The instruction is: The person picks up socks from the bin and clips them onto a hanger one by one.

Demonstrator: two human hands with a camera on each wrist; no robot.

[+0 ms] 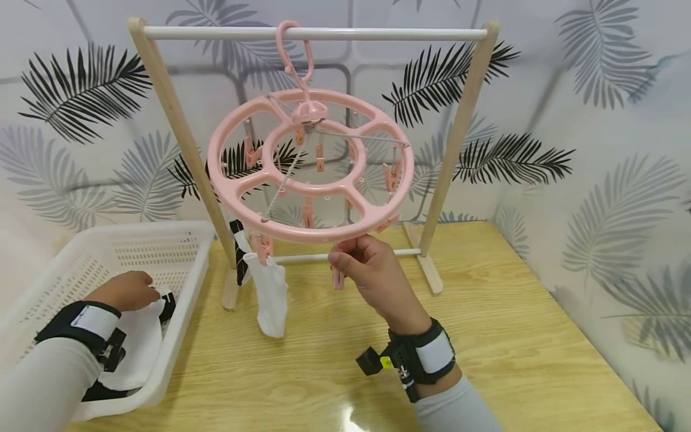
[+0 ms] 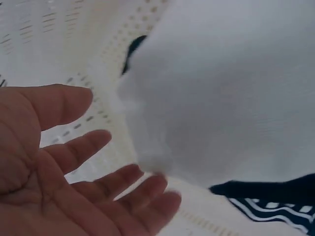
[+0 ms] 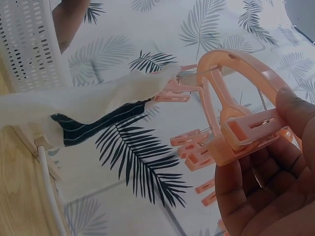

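A round pink clip hanger (image 1: pixel 302 233) hangs by its hook from a white rod. At the ring's front edge my right hand (image 1: pixel 372 279) pinches a pink clothespin (image 3: pixel 256 128) between thumb and fingers. To the left of that hand, a white sock (image 1: pixel 272 297) dangles from another clothespin, with a black-and-white cloth piece (image 1: pixel 239 246) beside it. My left hand (image 1: pixel 125 291) is inside the white basket (image 1: pixel 186 312). In the left wrist view its fingers are spread and loosely bent, next to a white cloth (image 2: pixel 221 98); the fingertips are at the cloth's edge.
Wooden posts (image 1: pixel 456 144) hold up the white rod (image 1: pixel 388 34) over the wood-grain table (image 1: pixel 302 384). Several unused clothespins (image 1: pixel 308 213) hang from the ring. Dark patterned cloth (image 2: pixel 261 189) lies under the white cloth in the basket. A leaf-print wall covering (image 1: pixel 610 198) stands behind.
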